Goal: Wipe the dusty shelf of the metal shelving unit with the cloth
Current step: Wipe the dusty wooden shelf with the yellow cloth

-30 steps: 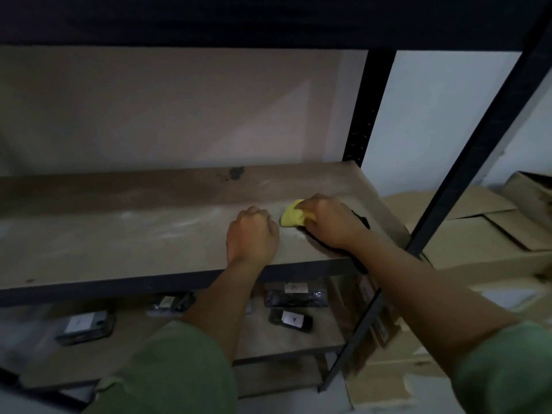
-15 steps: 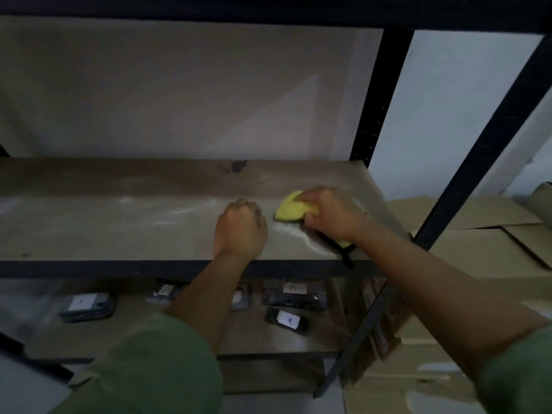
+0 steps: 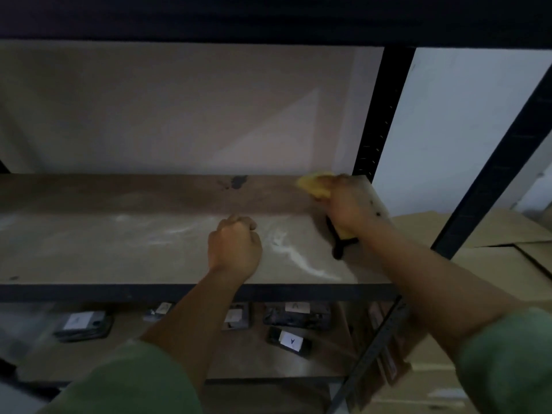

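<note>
A dusty brown shelf board [image 3: 119,243] runs across the black metal shelving unit, with white dust streaks [image 3: 295,258] near its front right. My right hand [image 3: 346,204] presses a yellow cloth [image 3: 315,183] flat at the shelf's back right corner, fingers closed over it. A black strip [image 3: 337,243] of the cloth trails below the wrist. Left of it, my left hand [image 3: 234,249] rests as a fist on the middle of the shelf and holds nothing.
A dark stain [image 3: 237,182] marks the back of the shelf. Black uprights [image 3: 379,115] [image 3: 493,180] stand at the right. The lower shelf holds several labelled dark packets [image 3: 289,340]. Cardboard boxes [image 3: 501,234] lie to the right of the unit.
My right hand has slid the cloth from the front right of the shelf away to the back right corner. The left fist has stayed in place.
</note>
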